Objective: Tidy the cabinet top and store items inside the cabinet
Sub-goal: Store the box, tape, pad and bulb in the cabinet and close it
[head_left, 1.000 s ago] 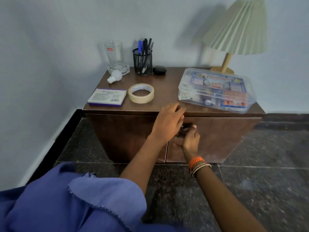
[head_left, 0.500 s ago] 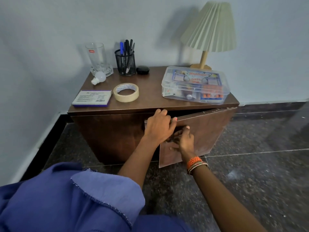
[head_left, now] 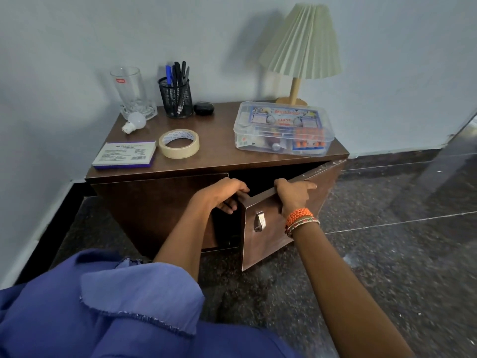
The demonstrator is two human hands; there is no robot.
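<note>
Gripping the top edge of the right door (head_left: 281, 228), your right hand (head_left: 293, 193) has its fingers curled over that edge, with the forefinger lying along it. Your left hand (head_left: 224, 193) hooks its fingers round the inner edge of the left door (head_left: 160, 213), fingertips tucked out of sight in the dark gap between the two doors. The right door stands swung well out from the cabinet (head_left: 219, 164), its metal handle (head_left: 259, 221) just left of your right wrist; the left door looks only slightly ajar.

On the cabinet's top surface, a notepad (head_left: 125, 154) lies at the front left corner, with a roll of tape (head_left: 179, 143) just beside it. Behind those, a light bulb (head_left: 134, 121) lies on its side touching the foot of a drinking glass (head_left: 130, 90). A mesh pen holder (head_left: 176, 98) full of pens stands next to the glass, and a small black case (head_left: 204, 108) sits just right of it. A clear plastic box (head_left: 282, 131) of first-aid bits takes up the right half, with a lamp (head_left: 300, 46) behind it at the back corner.
</note>
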